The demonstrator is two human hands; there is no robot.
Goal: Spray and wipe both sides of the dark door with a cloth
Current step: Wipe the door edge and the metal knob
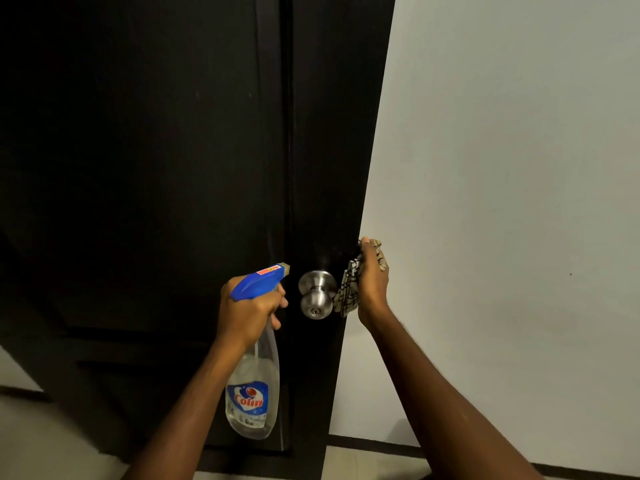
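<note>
left hand [249, 311]: fingers [277, 301] grip "Colin" spray bottle [252, 393] | right hand [372, 282]: fingers [367, 249] clutch cloth [348, 292] at door [156, 168] edge

Dim, sharp view; wide-angle bending at edges.

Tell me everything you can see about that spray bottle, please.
The spray bottle is clear plastic with a blue trigger head and a pale nozzle pointing at the dark door, just left of the metal knob. A blue and red label reads Colin. A thin tube runs down inside. It hangs almost upright, held by the left hand, whose fingers curl round its neck and trigger.
</note>
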